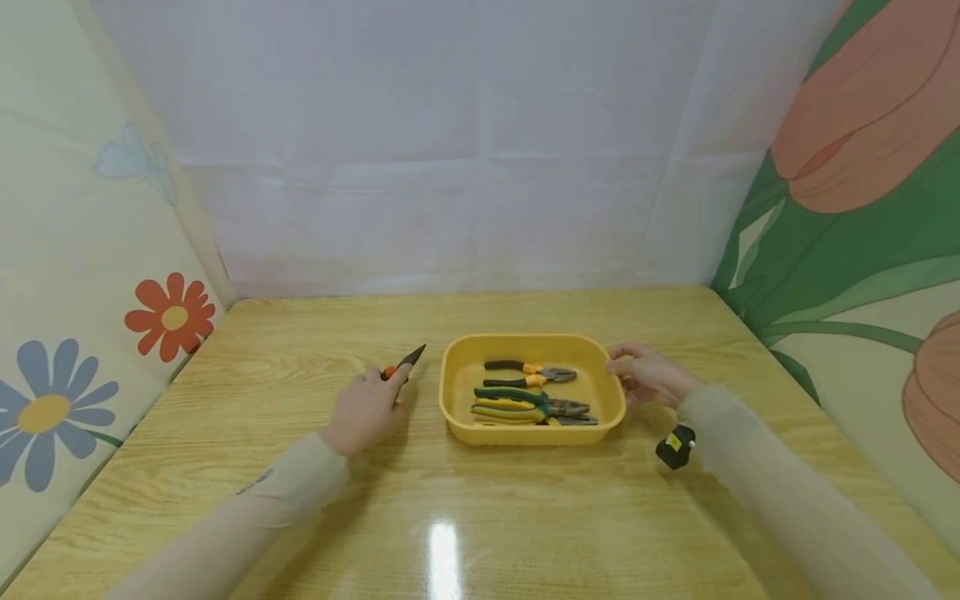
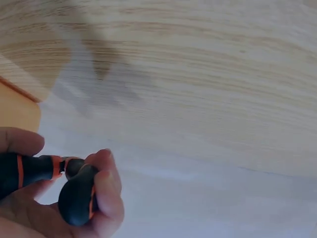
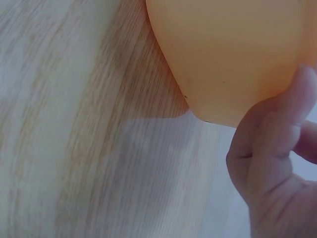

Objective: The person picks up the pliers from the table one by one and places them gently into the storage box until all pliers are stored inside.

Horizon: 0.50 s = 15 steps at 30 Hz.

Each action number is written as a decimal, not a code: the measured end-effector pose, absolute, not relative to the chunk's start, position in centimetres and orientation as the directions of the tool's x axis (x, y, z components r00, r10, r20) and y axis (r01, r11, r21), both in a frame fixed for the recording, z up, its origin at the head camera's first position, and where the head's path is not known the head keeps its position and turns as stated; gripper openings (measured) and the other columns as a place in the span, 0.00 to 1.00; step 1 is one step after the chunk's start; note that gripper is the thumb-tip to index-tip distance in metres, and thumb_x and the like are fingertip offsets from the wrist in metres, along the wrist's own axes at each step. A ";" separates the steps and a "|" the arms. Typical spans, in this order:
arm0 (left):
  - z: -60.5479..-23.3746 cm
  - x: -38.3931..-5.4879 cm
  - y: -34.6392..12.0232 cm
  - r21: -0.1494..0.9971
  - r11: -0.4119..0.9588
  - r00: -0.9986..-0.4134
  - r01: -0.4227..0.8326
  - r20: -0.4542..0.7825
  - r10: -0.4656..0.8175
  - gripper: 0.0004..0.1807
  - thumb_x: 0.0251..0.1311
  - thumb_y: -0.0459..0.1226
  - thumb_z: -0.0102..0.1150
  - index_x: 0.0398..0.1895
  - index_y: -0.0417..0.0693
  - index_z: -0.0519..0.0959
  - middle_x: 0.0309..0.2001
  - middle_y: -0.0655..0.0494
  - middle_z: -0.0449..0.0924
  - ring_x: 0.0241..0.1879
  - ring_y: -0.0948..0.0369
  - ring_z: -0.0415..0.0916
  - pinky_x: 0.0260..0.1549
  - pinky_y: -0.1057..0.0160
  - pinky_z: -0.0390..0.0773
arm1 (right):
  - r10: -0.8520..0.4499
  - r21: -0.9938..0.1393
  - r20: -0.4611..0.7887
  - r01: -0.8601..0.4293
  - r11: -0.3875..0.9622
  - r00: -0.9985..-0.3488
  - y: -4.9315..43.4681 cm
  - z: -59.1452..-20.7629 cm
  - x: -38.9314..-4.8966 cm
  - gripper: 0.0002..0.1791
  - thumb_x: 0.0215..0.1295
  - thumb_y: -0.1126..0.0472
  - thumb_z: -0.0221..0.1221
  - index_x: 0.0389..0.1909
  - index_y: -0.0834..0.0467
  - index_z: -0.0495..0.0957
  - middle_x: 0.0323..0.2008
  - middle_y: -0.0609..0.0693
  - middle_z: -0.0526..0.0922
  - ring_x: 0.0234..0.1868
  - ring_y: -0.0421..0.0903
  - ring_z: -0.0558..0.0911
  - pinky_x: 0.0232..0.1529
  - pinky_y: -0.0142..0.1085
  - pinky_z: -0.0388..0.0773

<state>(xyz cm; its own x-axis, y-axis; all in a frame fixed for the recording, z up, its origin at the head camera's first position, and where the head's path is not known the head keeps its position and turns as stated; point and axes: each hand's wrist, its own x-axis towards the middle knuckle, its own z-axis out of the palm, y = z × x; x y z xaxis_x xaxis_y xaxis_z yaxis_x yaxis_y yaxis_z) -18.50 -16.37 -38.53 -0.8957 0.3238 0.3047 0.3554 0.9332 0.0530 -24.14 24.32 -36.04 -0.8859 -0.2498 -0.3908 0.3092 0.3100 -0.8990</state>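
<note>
My left hand (image 1: 369,410) grips a pair of needle-nose pliers (image 1: 411,358) just left of the yellow tray (image 1: 517,435). Their dark, pointed nose aims away and to the right. In the left wrist view, the black handles (image 2: 77,201) with orange stripes sit between the thumb and curled fingers. At the tray's right end, my right hand (image 1: 647,375) pinches the rim, thumb on top and fingers below. Inside the tray lie pliers with black and orange handles (image 1: 517,365) at the back, and pliers with green and yellow handles (image 1: 510,410) in front, partly overlapping others.
The tray stands on a wood-grain table (image 1: 525,525). A small black device (image 1: 676,447) with a yellow label is beside the right sleeve. A white sheet (image 1: 450,167) hangs behind the table, with flower-printed cloth (image 1: 45,250) at both sides.
</note>
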 end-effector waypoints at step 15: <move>-37.8 -18.2 -17.5 0.000 0.891 -0.821 0.454 0.388 0.419 0.30 0.53 0.28 0.60 0.63 0.46 0.74 0.33 0.36 0.75 0.20 0.50 0.69 0.11 0.59 0.67 | -0.267 -0.898 -0.395 0.308 0.313 -0.879 24.4 -36.0 -24.2 0.13 0.76 0.63 0.45 0.55 0.65 0.60 0.31 0.50 0.71 0.25 0.40 0.75 0.23 0.32 0.76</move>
